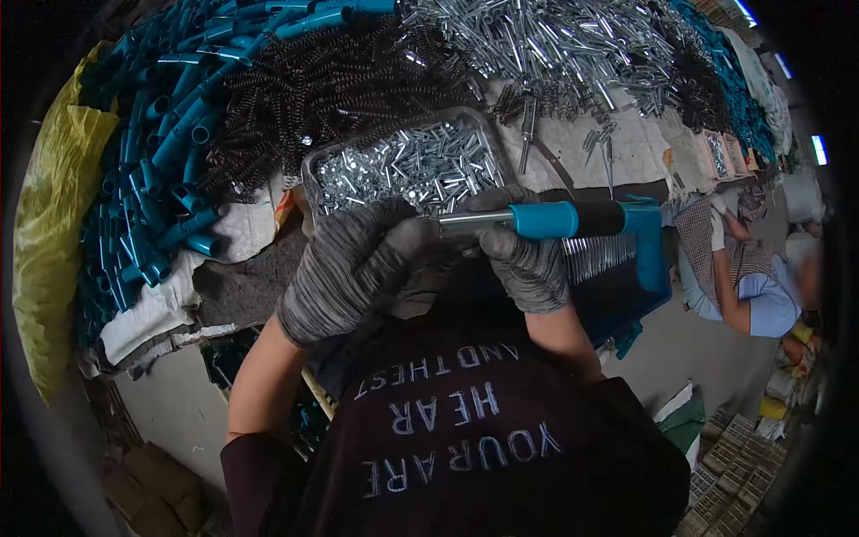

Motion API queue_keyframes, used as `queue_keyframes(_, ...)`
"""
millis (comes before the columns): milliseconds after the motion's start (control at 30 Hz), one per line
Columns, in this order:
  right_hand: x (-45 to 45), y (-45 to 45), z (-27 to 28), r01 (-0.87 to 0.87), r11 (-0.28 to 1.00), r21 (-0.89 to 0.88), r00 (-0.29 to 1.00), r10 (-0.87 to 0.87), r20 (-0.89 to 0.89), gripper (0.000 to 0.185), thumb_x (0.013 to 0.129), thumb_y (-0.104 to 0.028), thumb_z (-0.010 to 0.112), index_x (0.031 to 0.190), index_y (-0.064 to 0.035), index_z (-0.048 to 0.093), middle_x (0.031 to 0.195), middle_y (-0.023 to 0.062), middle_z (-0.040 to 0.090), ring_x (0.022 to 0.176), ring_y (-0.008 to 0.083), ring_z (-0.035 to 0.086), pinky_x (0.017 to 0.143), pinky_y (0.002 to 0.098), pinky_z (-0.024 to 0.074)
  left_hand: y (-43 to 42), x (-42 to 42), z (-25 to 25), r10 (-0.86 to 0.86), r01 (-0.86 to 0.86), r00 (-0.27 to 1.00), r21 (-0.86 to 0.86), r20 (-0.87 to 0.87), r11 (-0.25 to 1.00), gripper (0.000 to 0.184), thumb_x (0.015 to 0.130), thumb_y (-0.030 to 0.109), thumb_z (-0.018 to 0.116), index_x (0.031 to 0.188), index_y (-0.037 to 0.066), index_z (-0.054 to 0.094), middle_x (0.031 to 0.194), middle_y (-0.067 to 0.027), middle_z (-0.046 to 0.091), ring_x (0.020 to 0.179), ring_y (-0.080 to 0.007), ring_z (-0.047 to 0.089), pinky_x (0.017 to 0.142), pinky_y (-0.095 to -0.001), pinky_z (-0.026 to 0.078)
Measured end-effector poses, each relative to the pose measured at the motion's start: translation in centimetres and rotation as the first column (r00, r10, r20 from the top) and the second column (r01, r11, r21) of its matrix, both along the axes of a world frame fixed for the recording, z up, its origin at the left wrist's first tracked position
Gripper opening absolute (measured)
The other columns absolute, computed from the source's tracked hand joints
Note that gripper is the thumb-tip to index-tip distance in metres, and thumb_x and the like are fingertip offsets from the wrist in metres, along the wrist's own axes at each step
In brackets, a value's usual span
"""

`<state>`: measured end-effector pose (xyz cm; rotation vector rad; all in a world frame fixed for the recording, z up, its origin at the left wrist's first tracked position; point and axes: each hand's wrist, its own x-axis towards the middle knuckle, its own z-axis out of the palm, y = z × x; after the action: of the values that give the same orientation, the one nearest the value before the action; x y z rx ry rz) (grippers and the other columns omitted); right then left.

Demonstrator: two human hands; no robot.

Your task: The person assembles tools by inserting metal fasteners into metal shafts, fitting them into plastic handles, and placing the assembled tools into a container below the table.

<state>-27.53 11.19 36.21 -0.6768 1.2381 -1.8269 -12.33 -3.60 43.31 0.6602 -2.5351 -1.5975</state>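
In the middle of the head view, both my hands wear grey work gloves. My left hand (349,264) is closed, its thumb and fingers pinching the end of a thin metal rod (474,217). That rod runs into a teal tube (544,220) with a black sleeve (599,218), lying level across the view. Around the near end of the teal tube my right hand (528,264) is closed, thumb below and fingers partly hidden behind. Just beyond the hands stands a clear plastic tub (490,143) filled with short metal pins.
Piled on the bench are teal tubes (179,148), dark coil springs (313,80) and shiny metal rods (555,45). A teal bin (653,268) holding thin rods sits right of my hands. Another person (761,291) works farther right. Yellow sacking (54,233) hangs at left.
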Motion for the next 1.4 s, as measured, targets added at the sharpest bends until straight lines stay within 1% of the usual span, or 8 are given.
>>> queue_keyframes(233, -0.5, 0.0, 1.7, -0.088, 0.996, -0.007, 0.966, 0.084, -0.245, 0.044, 0.072, -0.024, 0.076, 0.103, 0.0012, 0.056, 0.093, 0.0150, 0.064, 0.078, 0.0197, 0.064, 0.068, 0.0301, 0.0542, -0.6, 0.4, 0.1, -0.083, -0.066, 0.976, 0.637, 0.202, 0.768, 0.047, 0.092, 0.047, 0.045, 0.095, 0.003, 0.061, 0.056, -0.0030, 0.057, 0.046, -0.0108, 0.054, 0.045, -0.0237, 0.042)
queue_keyframes(433, 0.5, -0.1, 1.3, -0.031, 0.993, 0.116, 0.973, 0.003, 0.233, 0.042, 0.074, -0.025, 0.073, 0.103, -0.0011, 0.055, 0.091, 0.0101, 0.062, 0.077, 0.0166, 0.062, 0.062, 0.0246, 0.0525, 0.2, 0.3, -0.6, -0.091, 0.068, 0.993, -0.268, -0.074, 0.961, 0.046, 0.087, 0.034, 0.058, 0.118, 0.001, 0.050, 0.101, -0.0142, 0.059, 0.094, -0.0224, 0.060, 0.080, -0.0329, 0.050)
queue_keyframes(633, 0.6, -0.4, 1.0, 0.073, 0.997, -0.006, 0.939, -0.066, 0.338, 0.042, 0.076, -0.024, 0.072, 0.106, -0.0018, 0.054, 0.095, 0.0074, 0.061, 0.078, 0.0150, 0.060, 0.061, 0.0242, 0.0512, 1.1, -0.2, 0.0, 0.054, -0.058, 0.894, 0.005, -0.445, 0.998, 0.044, 0.087, 0.030, 0.058, 0.119, 0.001, 0.049, 0.103, -0.0154, 0.060, 0.095, -0.0220, 0.060, 0.081, -0.0336, 0.049)
queue_keyframes(767, 0.0, -0.2, 0.9, 0.010, 0.998, 0.058, 0.995, -0.016, 0.101, 0.039, 0.078, -0.022, 0.070, 0.108, -0.0037, 0.054, 0.095, 0.0076, 0.061, 0.079, 0.0160, 0.060, 0.061, 0.0259, 0.0505, -0.5, -0.1, 0.4, 0.002, -0.023, 0.994, 0.186, 0.110, 0.982, 0.050, 0.086, 0.031, 0.060, 0.124, 0.002, 0.045, 0.108, -0.0170, 0.059, 0.097, -0.0235, 0.060, 0.082, -0.0340, 0.049)
queue_keyframes(900, 0.3, -0.2, 1.7, 0.039, 0.995, 0.092, 0.987, -0.053, 0.155, 0.038, 0.079, -0.023, 0.069, 0.107, -0.0028, 0.054, 0.093, 0.0079, 0.062, 0.079, 0.0166, 0.061, 0.059, 0.0250, 0.0502, 0.6, -1.0, -0.5, -0.064, -0.034, 0.836, -0.167, -0.545, 0.985, 0.049, 0.083, 0.032, 0.063, 0.119, 0.001, 0.052, 0.097, -0.0152, 0.063, 0.089, -0.0240, 0.063, 0.080, -0.0345, 0.050)
queue_keyframes(1000, 0.8, -0.5, 2.0, 0.081, 0.989, 0.125, 0.984, -0.099, 0.146, 0.041, 0.078, -0.028, 0.069, 0.105, -0.0012, 0.054, 0.090, 0.0075, 0.062, 0.077, 0.0165, 0.061, 0.057, 0.0233, 0.0491, -0.9, -0.5, 0.7, 0.088, -0.111, 0.991, 0.246, 0.105, 0.963, 0.047, 0.080, 0.030, 0.068, 0.115, 0.001, 0.055, 0.100, -0.0140, 0.063, 0.094, -0.0208, 0.061, 0.083, -0.0339, 0.049)
queue_keyframes(1267, -1.0, 0.3, -0.3, 0.154, 0.977, 0.145, 0.972, -0.176, 0.154, 0.045, 0.076, -0.031, 0.071, 0.102, 0.0009, 0.054, 0.080, 0.0083, 0.061, 0.062, 0.0146, 0.059, 0.052, 0.0219, 0.0479, -0.4, -0.8, -1.6, -0.280, 0.177, 0.958, -0.646, -0.060, 0.742, 0.045, 0.077, 0.030, 0.068, 0.110, 0.002, 0.057, 0.090, -0.0132, 0.064, 0.082, -0.0269, 0.063, 0.074, -0.0353, 0.051)
queue_keyframes(1400, -0.2, 0.1, 2.3, -0.320, 0.938, -0.130, 0.944, 0.304, -0.127, 0.028, 0.071, -0.018, 0.076, 0.088, -0.0024, 0.061, 0.082, 0.0063, 0.065, 0.072, 0.0128, 0.062, 0.063, 0.0249, 0.0520, 1.1, -0.8, -3.3, -0.520, 0.492, 0.853, 0.378, -0.032, 0.784, 0.057, 0.078, 0.034, 0.070, 0.119, 0.001, 0.050, 0.091, -0.0136, 0.064, 0.085, -0.0215, 0.064, 0.072, -0.0318, 0.053)
